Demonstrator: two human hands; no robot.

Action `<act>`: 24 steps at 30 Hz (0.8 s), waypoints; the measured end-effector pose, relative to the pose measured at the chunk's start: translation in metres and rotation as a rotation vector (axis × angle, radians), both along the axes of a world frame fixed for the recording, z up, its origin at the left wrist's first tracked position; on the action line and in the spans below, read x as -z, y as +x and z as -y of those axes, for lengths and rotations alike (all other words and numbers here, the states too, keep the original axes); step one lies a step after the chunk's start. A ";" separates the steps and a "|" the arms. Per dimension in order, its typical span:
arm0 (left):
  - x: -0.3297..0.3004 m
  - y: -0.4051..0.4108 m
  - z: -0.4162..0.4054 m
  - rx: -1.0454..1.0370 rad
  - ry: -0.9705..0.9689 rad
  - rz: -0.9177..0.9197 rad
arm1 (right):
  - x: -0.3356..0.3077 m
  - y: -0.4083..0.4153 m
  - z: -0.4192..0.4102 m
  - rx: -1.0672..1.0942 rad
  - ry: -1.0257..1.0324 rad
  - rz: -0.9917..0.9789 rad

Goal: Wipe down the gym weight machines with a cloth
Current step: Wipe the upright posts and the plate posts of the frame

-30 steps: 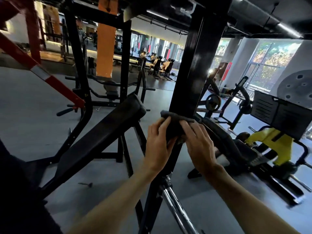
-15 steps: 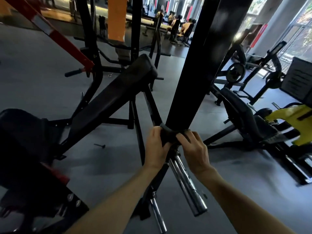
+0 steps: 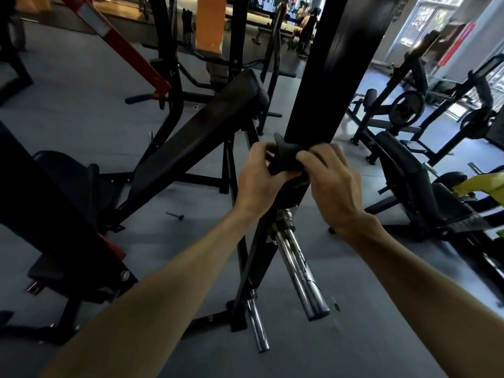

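Observation:
A dark cloth (image 3: 286,155) is wrapped round the thick black upright post (image 3: 330,64) of a weight machine, low on the post. My left hand (image 3: 257,184) grips the cloth's left side with curled fingers. My right hand (image 3: 331,184) grips its right side, fingertips pinching the fabric against the post. Just below my hands, chrome weight pegs (image 3: 300,271) stick out from the post's base toward me.
A black inclined bench pad (image 3: 199,132) stands left of the post, with a red and black frame (image 3: 131,55) behind it. More black machines (image 3: 403,110) and a yellow one (image 3: 482,184) stand on the right. Grey floor (image 3: 76,85) surrounds them. People sit far back.
Both hands have slid the cloth down the post, from about mid height to near its base. The view has tilted downward, bringing the chrome pegs into sight.

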State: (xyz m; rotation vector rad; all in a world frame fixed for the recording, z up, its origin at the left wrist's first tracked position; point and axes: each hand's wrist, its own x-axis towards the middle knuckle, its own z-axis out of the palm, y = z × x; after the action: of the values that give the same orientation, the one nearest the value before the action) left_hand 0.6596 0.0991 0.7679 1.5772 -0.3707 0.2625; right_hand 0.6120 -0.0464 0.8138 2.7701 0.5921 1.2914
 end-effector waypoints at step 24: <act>0.156 -0.002 -0.020 0.142 0.306 -0.139 | 0.147 0.009 -0.045 0.044 -0.402 -0.136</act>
State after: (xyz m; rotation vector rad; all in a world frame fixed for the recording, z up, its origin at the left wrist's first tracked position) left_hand 0.6574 0.1191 0.6115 1.8477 -0.4262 -0.0156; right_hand 0.6211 -0.0012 0.6670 2.5291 0.7035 0.8644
